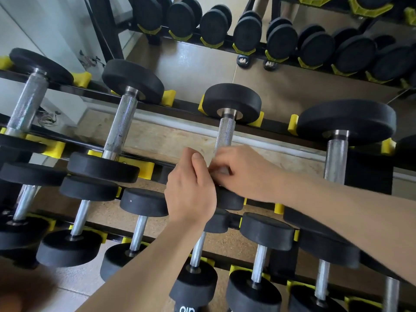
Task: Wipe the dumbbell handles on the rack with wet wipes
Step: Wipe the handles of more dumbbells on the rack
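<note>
Nearest to the camera, two bare forearms come in from about 6 and 4 o'clock and meet near the middle of the view. The left hand (191, 188) is curled, thumb up, and the right hand (240, 172) is bent toward it; between their fingertips a small pale thing shows, probably a wet wipe (221, 171), though it is mostly hidden. Both hands seem to pinch it. They are at the near end of the handle (225, 136) of the third dumbbell (231, 102) on the upper tier, just above its near head, which the hands mostly cover.

The rack (162, 167) is made of black metal rails with yellow plastic cradles (146, 170), and every cradle that can be seen holds a dumbbell head. At 6 o'clock, on the lower tier, smaller dumbbells lie side by side with smooth, shiny handles and round, matte black heads that look like rubber. On the upper tier, from 9 to 3 o'clock, the handles are thicker, silver and rough with fine knurling; the one at 3 o'clock has the widest head.

Beyond the rack, at 12 o'clock, a mirror (281, 86) reflects a row of black dumbbell heads in yellow cradles, a beige floor and two dark sandals (256, 61).
</note>
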`<state>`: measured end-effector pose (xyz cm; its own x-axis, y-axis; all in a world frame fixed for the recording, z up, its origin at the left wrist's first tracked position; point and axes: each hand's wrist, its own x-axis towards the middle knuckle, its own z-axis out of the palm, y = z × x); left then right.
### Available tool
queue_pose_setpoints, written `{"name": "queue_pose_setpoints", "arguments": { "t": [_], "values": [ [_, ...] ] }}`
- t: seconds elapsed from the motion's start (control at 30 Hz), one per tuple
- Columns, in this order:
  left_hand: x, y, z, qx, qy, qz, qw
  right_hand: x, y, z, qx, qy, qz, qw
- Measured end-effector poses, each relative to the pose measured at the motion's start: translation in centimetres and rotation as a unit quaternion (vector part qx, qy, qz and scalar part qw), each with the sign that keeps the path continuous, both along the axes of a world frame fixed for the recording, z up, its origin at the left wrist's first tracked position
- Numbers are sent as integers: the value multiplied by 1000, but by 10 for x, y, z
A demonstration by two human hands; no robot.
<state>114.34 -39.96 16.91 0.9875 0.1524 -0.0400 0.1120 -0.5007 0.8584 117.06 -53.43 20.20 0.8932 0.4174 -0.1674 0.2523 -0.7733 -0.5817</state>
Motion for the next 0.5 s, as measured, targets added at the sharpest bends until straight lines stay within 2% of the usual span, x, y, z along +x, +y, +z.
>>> {"name": "queue_pose_setpoints", "arguments": {
  "t": [0.03, 0.13, 0.2, 0.37, 0.5],
  "values": [
    [0, 0, 0, 0, 0, 0, 1000, 5, -4, 4, 5, 3, -14, 1000],
    [0, -1, 0, -2, -2, -3, 1000, 25, -15, 12, 33, -154, -150, 976],
    [0, -1, 0, 1, -6, -1, 1000, 26, -12, 8, 30, -192, -168, 966],
    [1, -1, 1, 11, 3, -12, 1000, -9, 4, -20, 59, -107, -113, 986],
    [1, 1, 5, 74, -8, -58, 996, -13, 2, -6, 87, 22, -129, 988]
  ]
}}
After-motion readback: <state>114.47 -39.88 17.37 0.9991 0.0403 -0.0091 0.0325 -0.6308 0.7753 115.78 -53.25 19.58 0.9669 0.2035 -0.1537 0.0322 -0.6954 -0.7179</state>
